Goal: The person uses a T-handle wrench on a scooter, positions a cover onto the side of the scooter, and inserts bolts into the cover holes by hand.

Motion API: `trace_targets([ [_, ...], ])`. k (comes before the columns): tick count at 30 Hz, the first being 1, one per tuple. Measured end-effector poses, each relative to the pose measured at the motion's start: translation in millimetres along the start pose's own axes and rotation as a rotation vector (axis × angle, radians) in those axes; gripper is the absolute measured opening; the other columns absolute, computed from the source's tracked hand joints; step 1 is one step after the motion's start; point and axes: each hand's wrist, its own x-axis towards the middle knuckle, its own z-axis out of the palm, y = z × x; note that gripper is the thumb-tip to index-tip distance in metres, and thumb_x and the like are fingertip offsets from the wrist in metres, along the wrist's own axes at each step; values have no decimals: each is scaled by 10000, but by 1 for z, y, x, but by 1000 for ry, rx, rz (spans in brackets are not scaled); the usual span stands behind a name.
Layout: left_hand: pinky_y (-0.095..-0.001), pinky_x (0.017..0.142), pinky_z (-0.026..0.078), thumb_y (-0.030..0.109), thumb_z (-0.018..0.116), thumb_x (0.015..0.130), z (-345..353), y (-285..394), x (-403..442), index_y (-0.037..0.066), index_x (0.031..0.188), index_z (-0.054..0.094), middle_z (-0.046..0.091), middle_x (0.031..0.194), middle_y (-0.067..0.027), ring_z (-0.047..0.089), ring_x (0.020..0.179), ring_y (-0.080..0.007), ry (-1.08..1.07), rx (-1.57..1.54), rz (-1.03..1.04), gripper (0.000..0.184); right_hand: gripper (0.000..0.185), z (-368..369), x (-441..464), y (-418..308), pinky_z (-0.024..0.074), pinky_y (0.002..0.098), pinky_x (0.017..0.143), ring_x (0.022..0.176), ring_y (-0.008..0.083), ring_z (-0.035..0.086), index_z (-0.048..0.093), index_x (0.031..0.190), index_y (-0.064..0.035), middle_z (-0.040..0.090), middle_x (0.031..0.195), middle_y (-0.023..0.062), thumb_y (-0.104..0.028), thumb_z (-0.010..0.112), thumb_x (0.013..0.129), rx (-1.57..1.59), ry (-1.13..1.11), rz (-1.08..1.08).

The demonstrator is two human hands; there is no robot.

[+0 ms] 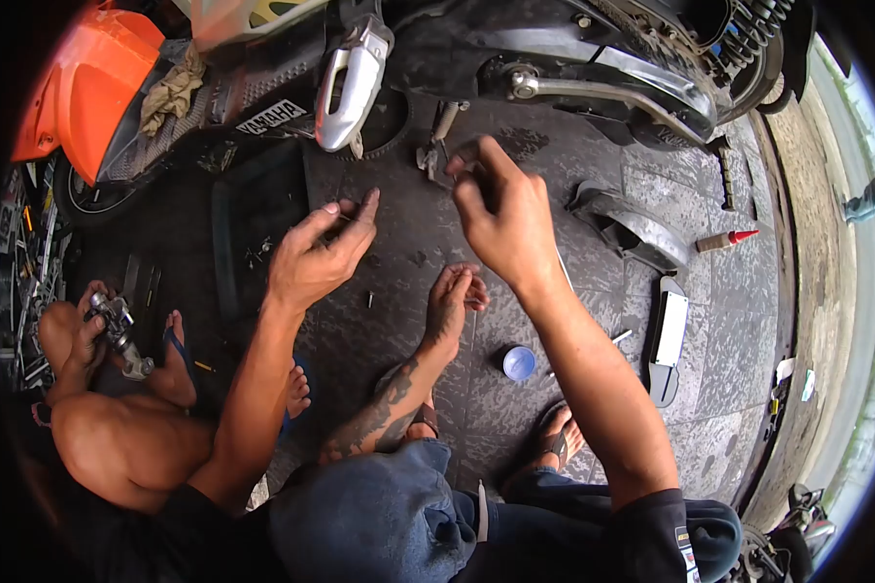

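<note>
My left hand is raised over the dark floor, thumb and fingers pinched together around something too small to make out. Higher and to the right, my right hand is closed with curled fingers, near the motorbike's side stand; what it grips, if anything, is hidden. Above both hands stands a Yamaha motorbike, with its silver step piece and kick-start lever showing. Between my forearms reaches another person's tattooed hand, its fingers curled.
At left, another person's hand holds a metal part. On the floor lie a blue-white round lid, a curved dark cover, a red-tipped tube, a white-and-grey panel and small screws. A rag hangs beside orange bodywork.
</note>
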Motion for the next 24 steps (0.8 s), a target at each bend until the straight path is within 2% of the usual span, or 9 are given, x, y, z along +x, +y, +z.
trace_targets([
  [2, -247, 605, 448, 224, 486, 968, 22, -48, -1, 108, 1018, 566, 596, 801, -17, 574, 666, -109, 55, -106, -95, 149, 122, -22, -30, 54, 483, 388, 618, 672, 351, 639, 591, 925, -32, 629, 704, 181, -60, 529, 824, -223, -160, 19],
  [3, -248, 603, 446, 230, 476, 979, 29, -65, 1, 108, 1030, 562, 596, 799, -11, 571, 663, -105, 63, -108, -114, 158, 176, -36, -48, 85, 498, 501, 716, 806, 407, 629, 577, 984, -65, 646, 795, 224, -147, 567, 828, -369, -291, 95],
  [5, -228, 557, 435, 234, 487, 979, 27, -70, 3, 105, 1016, 564, 586, 780, 0, 559, 625, -80, 66, -92, -141, 155, 156, -63, -89, 149, 499, 520, 723, 816, 441, 629, 578, 949, -39, 651, 855, 244, -133, 503, 848, -737, -360, 438],
  [9, -201, 515, 414, 229, 476, 987, 22, -75, 5, 105, 1015, 557, 567, 784, 14, 519, 592, -45, 39, -8, -142, 151, 166, -97, -154, 191, 502, 495, 746, 876, 413, 629, 573, 948, -65, 635, 955, 206, -210, 539, 874, -857, -298, 635],
  [13, -234, 614, 453, 282, 565, 934, 18, -106, 3, 76, 1048, 541, 547, 801, 4, 535, 693, -91, -179, 403, -17, 237, 267, -96, -202, 205, 470, 464, 802, 971, 356, 557, 547, 978, -88, 567, 966, 145, -303, 637, 848, -951, -268, 467],
  [15, -337, 781, 489, 394, 706, 805, 41, -87, -28, 54, 1203, 499, 536, 1017, -104, 555, 913, -213, -372, 824, 126, 564, 299, -90, -220, 214, 455, 463, 822, 975, 360, 544, 527, 985, -62, 559, 958, 155, -310, 629, 853, -934, -235, 525],
  [17, -480, 985, 401, 456, 758, 722, 53, -106, -49, 150, 1359, 402, 416, 1283, -138, 433, 1208, -316, -625, 1090, 350, 791, 285, -89, -230, 230, 452, 477, 801, 952, 365, 559, 504, 975, -52, 569, 938, 163, -279, 626, 853, -926, -205, 466],
  [21, -529, 937, 389, 167, 780, 665, 59, -144, -64, 168, 1378, 392, 381, 1309, -131, 370, 1227, -331, -652, 1329, 449, 812, 219, -97, -220, 236, 487, 485, 706, 801, 421, 613, 505, 967, -50, 626, 913, 183, -214, 594, 852, -851, -339, 515],
  [24, -509, 936, 399, 141, 772, 658, 39, -120, -56, 167, 1360, 409, 392, 1288, -121, 384, 1205, -322, -475, 1325, 408, 790, 266, -101, -185, 216, 462, 476, 775, 876, 381, 611, 500, 998, -65, 614, 924, 170, -251, 613, 846, -862, -492, 506],
])
